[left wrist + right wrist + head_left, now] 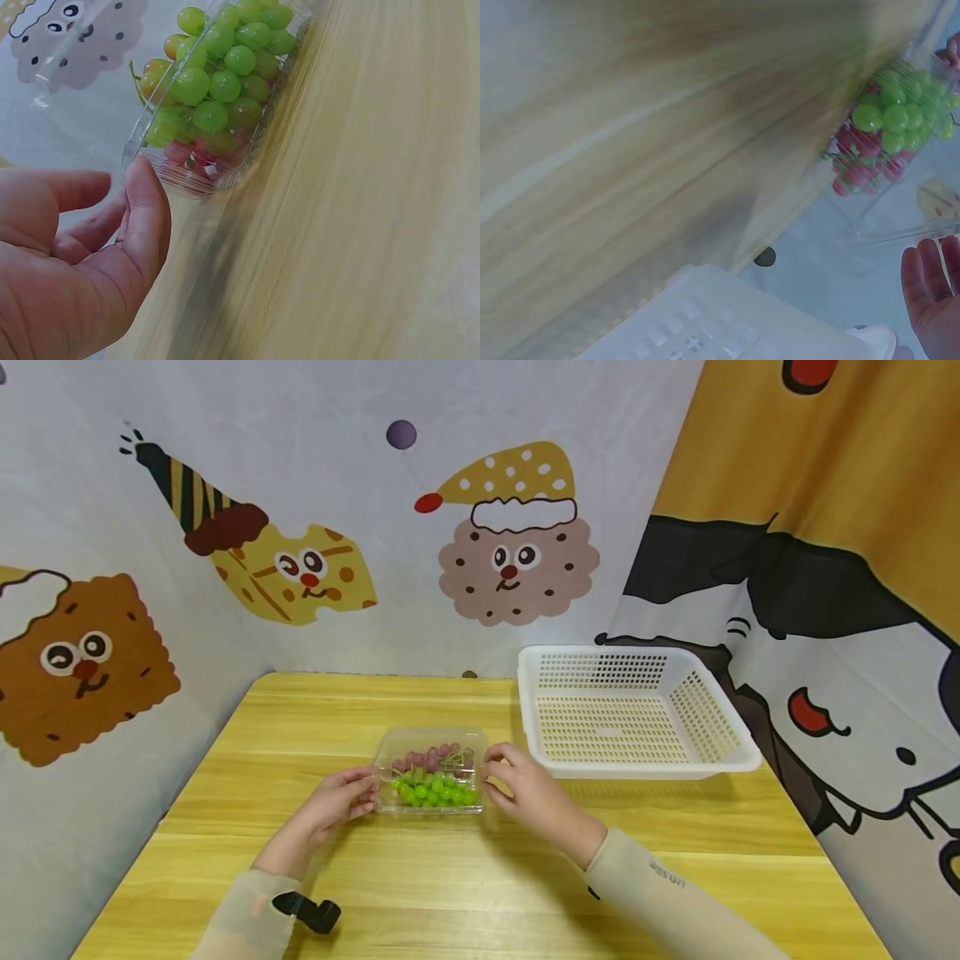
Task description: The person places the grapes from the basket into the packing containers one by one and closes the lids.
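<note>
On the wooden table a clear plastic clamshell box [382, 808] holds green grapes [435, 792] in front and red grapes [431, 758] behind. Its clear lid [427, 737] appears raised at the back. At the box's left side is my left hand [343, 802]; in the left wrist view a fingertip touches the rim corner, the thumb standing apart. My right hand [536, 793] is at the right side, fingers spread from the thumb. In the right wrist view its fingers [930, 270] lie nearly straight close to the lid's edge; whether they touch it I cannot tell.
A white perforated plastic basket [637, 770] stands at the back right of the table [420, 893], to the right of the box. Behind the table hangs a cartoon-printed cloth [405, 643]. A black strap mount [307, 912] sits on the left sleeve.
</note>
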{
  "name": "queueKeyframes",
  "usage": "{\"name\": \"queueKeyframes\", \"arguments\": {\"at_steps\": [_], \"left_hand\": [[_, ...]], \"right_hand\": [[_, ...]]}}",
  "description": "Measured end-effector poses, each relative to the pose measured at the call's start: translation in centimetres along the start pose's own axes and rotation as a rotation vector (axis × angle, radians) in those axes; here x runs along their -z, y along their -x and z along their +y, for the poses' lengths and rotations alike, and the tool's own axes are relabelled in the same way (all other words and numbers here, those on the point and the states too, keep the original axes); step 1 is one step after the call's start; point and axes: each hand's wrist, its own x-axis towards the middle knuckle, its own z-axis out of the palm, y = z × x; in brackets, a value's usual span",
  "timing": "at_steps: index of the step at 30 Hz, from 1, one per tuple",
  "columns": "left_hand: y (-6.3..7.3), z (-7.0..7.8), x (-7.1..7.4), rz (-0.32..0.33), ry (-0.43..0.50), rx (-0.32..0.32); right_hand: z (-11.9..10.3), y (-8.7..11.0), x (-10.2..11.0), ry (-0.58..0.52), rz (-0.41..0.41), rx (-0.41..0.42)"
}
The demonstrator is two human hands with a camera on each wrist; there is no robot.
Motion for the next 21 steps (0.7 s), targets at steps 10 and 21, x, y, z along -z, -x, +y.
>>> {"name": "queueKeyframes", "arguments": {"at_steps": [10, 21], "left_hand": [[0.8, 0.3, 0.6, -0.061, -0.021, 0.023], [1.3, 0.3, 1.4, -0.182, -0.035, 0.046]], "right_hand": [[0.3, 0.9, -1.0, 0.041, -0.017, 0.078], [0.6, 1.5, -1.7, 0.068, -0.065, 0.070]]}}
